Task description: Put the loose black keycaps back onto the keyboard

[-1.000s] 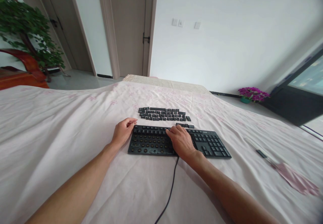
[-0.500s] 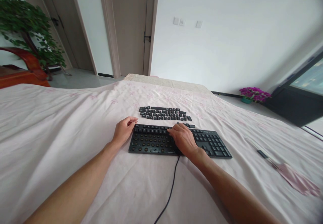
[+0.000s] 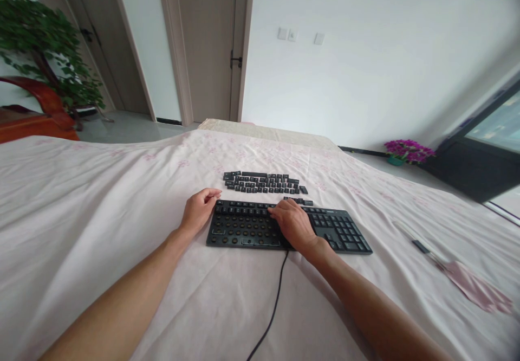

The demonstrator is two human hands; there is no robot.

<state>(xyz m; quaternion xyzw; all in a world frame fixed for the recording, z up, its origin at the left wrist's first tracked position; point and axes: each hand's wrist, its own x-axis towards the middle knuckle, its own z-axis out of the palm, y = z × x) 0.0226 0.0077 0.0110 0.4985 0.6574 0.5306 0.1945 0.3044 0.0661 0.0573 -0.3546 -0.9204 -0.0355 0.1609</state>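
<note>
A black keyboard [image 3: 244,233] lies on the bed sheet, its left section stripped of most keycaps so the round key seats show. The number row and top row still carry caps, as does the right-hand block. My left hand [image 3: 200,209] is closed at the keyboard's upper left corner, its fingers pressed together against the edge. My right hand [image 3: 291,220] lies over the middle, fingers curled and pinching at a keycap in the number row; the fingertips partly hide it. Beyond the keyboard, loose keycaps [image 3: 260,182] lie in rows, with a few more [image 3: 307,202] close behind the right hand.
A black cable [image 3: 273,317] runs from the keyboard towards me across the pale floral sheet [image 3: 162,301]. To the right lies a thin rod-like item with pink cloth [image 3: 473,285]. Purple flowers [image 3: 408,149], a leafy plant [image 3: 40,46] and a wooden chair [image 3: 44,106] stand beyond the bed.
Both hands stay in nearly the same place on the keyboard. The whole view has shifted very slightly; nothing else visibly differs.
</note>
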